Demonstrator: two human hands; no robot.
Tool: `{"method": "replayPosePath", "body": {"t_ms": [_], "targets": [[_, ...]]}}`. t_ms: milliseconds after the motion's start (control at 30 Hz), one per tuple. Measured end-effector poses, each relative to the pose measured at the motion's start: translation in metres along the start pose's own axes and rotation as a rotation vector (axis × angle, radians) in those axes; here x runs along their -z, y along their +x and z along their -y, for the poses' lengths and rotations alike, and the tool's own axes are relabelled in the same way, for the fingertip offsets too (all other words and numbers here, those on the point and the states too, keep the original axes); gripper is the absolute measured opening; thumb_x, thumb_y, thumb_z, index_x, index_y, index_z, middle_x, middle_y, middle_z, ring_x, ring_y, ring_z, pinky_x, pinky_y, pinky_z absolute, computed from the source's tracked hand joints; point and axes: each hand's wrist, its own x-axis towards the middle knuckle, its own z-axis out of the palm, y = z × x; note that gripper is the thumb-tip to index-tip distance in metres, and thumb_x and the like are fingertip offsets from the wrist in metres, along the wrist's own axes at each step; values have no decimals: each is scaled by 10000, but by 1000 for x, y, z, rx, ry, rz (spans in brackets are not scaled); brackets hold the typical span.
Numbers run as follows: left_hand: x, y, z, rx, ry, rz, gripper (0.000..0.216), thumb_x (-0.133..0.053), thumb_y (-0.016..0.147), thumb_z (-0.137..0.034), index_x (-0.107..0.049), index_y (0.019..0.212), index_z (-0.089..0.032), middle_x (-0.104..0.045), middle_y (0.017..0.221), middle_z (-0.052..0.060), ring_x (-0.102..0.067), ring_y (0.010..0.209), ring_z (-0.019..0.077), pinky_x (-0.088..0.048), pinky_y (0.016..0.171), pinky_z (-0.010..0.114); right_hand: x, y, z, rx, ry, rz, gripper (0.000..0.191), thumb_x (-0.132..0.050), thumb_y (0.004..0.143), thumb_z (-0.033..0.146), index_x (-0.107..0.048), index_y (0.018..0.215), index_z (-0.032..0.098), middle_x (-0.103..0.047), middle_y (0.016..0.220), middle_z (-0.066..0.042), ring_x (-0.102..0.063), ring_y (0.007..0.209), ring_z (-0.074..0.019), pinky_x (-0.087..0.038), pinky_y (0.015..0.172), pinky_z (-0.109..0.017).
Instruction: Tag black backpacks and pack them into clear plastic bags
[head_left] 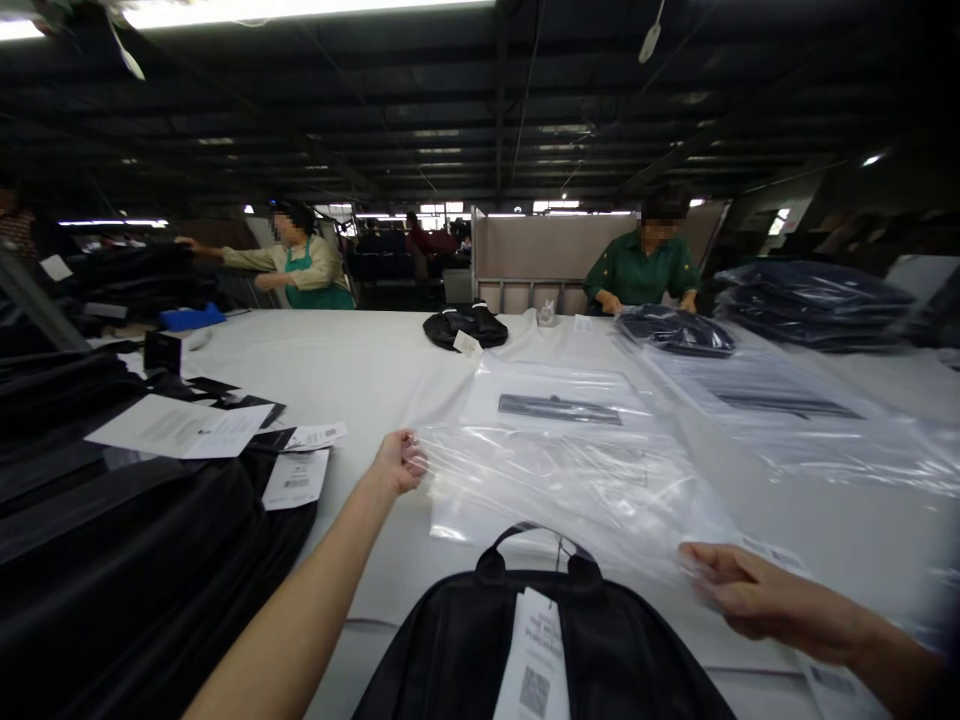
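A clear plastic bag [555, 480] is stretched between my two hands above the white table. My left hand [400, 462] is closed on its left edge. At the opposite edge, my right hand [739, 590] pinches the plastic, slightly blurred by motion. Just below, at the near side of the table, stands a black backpack [450, 650] with its top handle up. A white paper tag [534, 655] with printed text and a square code hangs down its front. More clear bags with dark printing [559, 408] lie flat beyond the one I hold.
Black bags with tags [150, 540] are piled at left. Another black bag [465, 325] lies at the table's far side. A co-worker in green [643, 268] handles a wrapped bag [671, 330] beside stacked wrapped bags [814, 300]. A person in a green apron [311, 275] reaches left.
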Motion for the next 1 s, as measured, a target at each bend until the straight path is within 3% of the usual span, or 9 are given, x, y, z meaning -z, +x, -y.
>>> {"method": "replayPosePath", "body": {"t_ms": [67, 200, 300, 367, 533, 667, 800, 900, 1000], "targets": [[-2, -1, -11, -28, 64, -18, 242, -470, 917, -342, -548, 845, -124, -502, 646, -39, -431, 465, 53, -383, 424, 179, -7, 7, 16, 11, -97, -96, 441, -778, 570, 435, -605, 869, 162, -436, 611, 68, -269, 467, -35, -214, 409, -161], [-12, -2, -42, -202, 201, -21, 361, -389, 907, -326, -411, 582, -170, -238, 462, -89, -184, 367, 56, -207, 355, 182, -12, 28, 51, 233, -146, -458, 489, -622, 686, 601, -410, 527, 191, -265, 444, 90, -202, 404, -51, -167, 377, -205], [-15, -14, -48, -371, 351, 40, 349, -451, 822, -330, -360, 516, -189, -213, 455, -72, -219, 401, 74, -232, 395, 187, -13, 37, 58, 498, -229, -878, 524, -477, 781, 637, -384, 487, 213, -373, 440, 33, -346, 414, -96, -313, 418, -249], [-13, -34, -34, -448, 484, 134, 289, -578, 722, -324, -420, 523, -187, -323, 490, -51, -327, 470, 86, -299, 465, 188, -15, 39, 43, 695, -521, -998, 464, -513, 779, 605, -501, 547, 203, -515, 530, -18, -482, 518, -145, -411, 539, -277], [6, -93, 39, -436, 851, 468, 129, -690, 514, -170, -575, 566, -197, -554, 638, 2, -482, 647, 155, -372, 658, 245, -23, 32, -42, 916, -1111, -450, 186, -509, 847, 348, -629, 786, 219, -626, 655, -35, -575, 613, -185, -452, 678, -323], [17, -116, 69, -324, 994, 571, 88, -534, 671, -183, -569, 593, -199, -593, 651, 8, -526, 656, 187, -372, 674, 277, -40, 11, -84, 590, -945, -440, 212, -409, 871, 329, -598, 854, 235, -628, 663, -20, -572, 605, -190, -445, 591, -296], [15, -129, 66, -170, 994, 661, 198, -466, 743, -239, -565, 579, -185, -568, 576, 0, -516, 569, 175, -361, 542, 242, -60, -6, -71, 250, -590, -397, 298, -437, 831, 485, -543, 734, 224, -579, 580, 22, -545, 558, -176, -410, 497, -246], [12, -146, 65, 38, 790, 623, 264, -450, 787, -328, -574, 607, -181, -525, 543, -6, -437, 494, 138, -325, 487, 230, -64, -13, -51, 195, -383, -328, 450, -422, 791, 609, -548, 653, 199, -586, 576, 4, -549, 583, -189, -411, 484, -245], [12, -158, 72, 170, 570, 458, 310, -512, 771, -438, -540, 594, -184, -466, 523, -20, -355, 482, 119, -273, 475, 230, -63, -15, -37, 210, -362, -445, 504, -477, 734, 657, -503, 546, 191, -554, 551, -2, -518, 567, -176, -401, 488, -244]]}}
